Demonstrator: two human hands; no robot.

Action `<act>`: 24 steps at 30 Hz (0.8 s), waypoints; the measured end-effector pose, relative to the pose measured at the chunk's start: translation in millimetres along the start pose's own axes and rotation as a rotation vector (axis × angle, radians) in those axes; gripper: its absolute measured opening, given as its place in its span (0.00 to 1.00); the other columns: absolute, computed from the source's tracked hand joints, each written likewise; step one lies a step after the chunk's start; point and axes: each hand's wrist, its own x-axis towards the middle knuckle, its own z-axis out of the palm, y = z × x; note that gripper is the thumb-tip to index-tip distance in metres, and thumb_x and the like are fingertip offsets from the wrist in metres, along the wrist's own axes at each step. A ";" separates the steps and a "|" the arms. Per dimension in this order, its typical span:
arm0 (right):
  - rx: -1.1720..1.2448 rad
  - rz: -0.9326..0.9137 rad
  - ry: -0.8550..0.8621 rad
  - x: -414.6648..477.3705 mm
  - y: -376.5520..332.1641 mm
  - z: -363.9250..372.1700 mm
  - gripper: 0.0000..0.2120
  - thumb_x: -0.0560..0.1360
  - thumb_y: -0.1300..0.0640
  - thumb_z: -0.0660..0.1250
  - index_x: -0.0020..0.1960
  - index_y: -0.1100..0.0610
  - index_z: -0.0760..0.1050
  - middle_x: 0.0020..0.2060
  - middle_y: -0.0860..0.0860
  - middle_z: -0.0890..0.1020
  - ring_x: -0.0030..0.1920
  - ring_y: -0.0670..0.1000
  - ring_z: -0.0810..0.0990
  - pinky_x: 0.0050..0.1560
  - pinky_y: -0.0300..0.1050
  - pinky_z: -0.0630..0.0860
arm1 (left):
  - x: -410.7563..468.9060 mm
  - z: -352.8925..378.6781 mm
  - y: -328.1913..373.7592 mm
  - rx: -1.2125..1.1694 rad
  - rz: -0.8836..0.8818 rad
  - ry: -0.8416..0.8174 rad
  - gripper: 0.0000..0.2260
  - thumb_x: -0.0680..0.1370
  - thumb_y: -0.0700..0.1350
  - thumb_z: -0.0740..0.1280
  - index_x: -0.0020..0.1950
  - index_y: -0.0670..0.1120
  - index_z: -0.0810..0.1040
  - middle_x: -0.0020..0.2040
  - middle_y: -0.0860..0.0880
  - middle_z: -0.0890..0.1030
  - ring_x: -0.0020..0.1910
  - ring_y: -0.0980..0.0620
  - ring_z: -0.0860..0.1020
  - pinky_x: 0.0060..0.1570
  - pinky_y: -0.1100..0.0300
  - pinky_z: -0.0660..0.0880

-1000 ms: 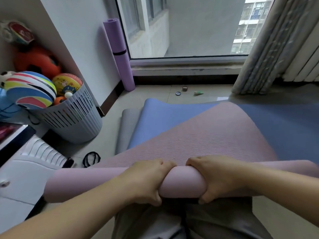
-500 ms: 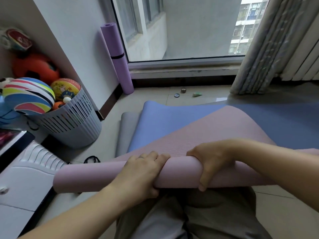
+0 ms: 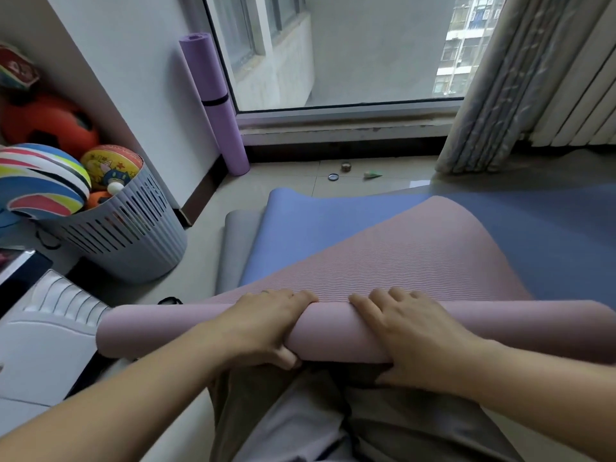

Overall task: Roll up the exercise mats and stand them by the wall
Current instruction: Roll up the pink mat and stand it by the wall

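Observation:
A pink mat (image 3: pixel 393 258) lies partly rolled across my lap, its flat end reaching away over a blue mat (image 3: pixel 333 218) and a grey mat (image 3: pixel 233 248) spread on the floor. My left hand (image 3: pixel 263 325) grips the roll from above, fingers over the top, thumb underneath. My right hand (image 3: pixel 410 335) holds the roll beside it, fingers spread over the top, thumb below. A purple mat (image 3: pixel 216 105), rolled and bound with a black strap, stands upright against the wall by the window.
A grey slatted basket (image 3: pixel 133 241) full of balls stands at the left by the wall. A white case (image 3: pixel 43 335) lies at the near left. Small items (image 3: pixel 346 171) lie on the tiles below the window. A curtain (image 3: pixel 500 88) hangs at the right.
The pink roll has turned forward a little and grown thicker. My right hand has shifted from gripping the roll's side to lying over its top; my left hand has regripped.

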 end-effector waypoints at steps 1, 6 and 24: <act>0.012 0.014 0.008 1.8 1.9 2.1 0.39 0.66 0.41 0.69 0.71 0.51 0.56 0.60 0.50 0.71 0.57 0.54 0.72 0.55 0.52 0.72 | 2.9 -2.0 0.9 -0.001 0.007 -0.003 0.32 0.64 0.57 0.71 0.65 0.61 0.61 0.60 0.55 0.74 0.59 0.50 0.73 0.56 0.50 0.72; 0.256 0.032 -0.096 24.9 32.5 -7.9 0.33 0.62 0.41 0.72 0.63 0.48 0.66 0.53 0.47 0.79 0.52 0.52 0.78 0.48 0.48 0.75 | 2.8 6.9 20.2 0.312 -0.054 0.233 0.39 0.69 0.56 0.69 0.75 0.57 0.52 0.68 0.52 0.66 0.65 0.48 0.68 0.63 0.51 0.64; 0.126 -0.063 -0.072 -9.6 25.4 -13.7 0.42 0.63 0.34 0.69 0.71 0.46 0.57 0.60 0.45 0.69 0.59 0.49 0.68 0.59 0.48 0.71 | -14.8 3.8 31.1 0.052 -0.019 0.095 0.35 0.65 0.55 0.71 0.69 0.61 0.59 0.62 0.54 0.74 0.59 0.49 0.74 0.54 0.53 0.72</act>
